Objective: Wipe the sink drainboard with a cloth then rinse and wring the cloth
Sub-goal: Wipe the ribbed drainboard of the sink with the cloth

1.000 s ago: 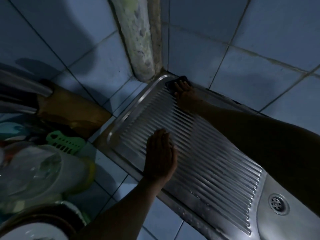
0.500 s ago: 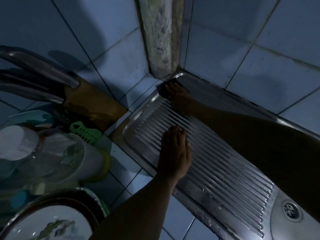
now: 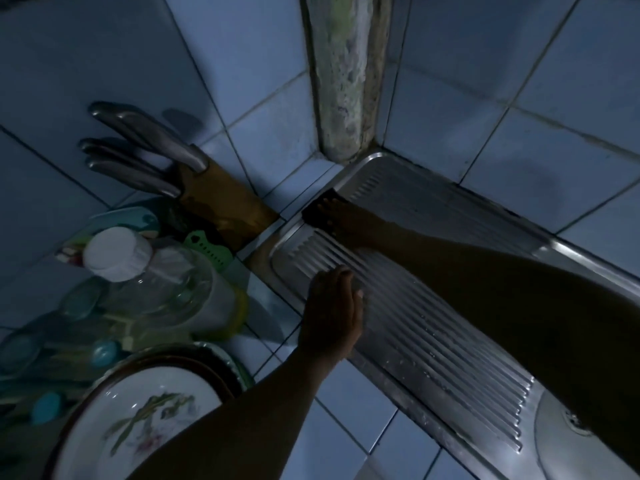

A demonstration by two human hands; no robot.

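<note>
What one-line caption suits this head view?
Right hand presses a dark cloth along the drainboard edge; left hand rests flat.

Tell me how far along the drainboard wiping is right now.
Wiping is under way: the right hand presses the dark cloth on the drainboard at its far left edge, the left hand resting flat on the ribs. Water droplets remain on the nearer ribs. Rinsing and wringing remain; the cloth is nowhere near the sink drain.

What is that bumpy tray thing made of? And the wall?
The drainboard looks like stainless steel: silvery, with shiny highlights along its pressed ridges. The wall looks like glazed ceramic tile: smooth pale squares split by dark grout lines.
</note>
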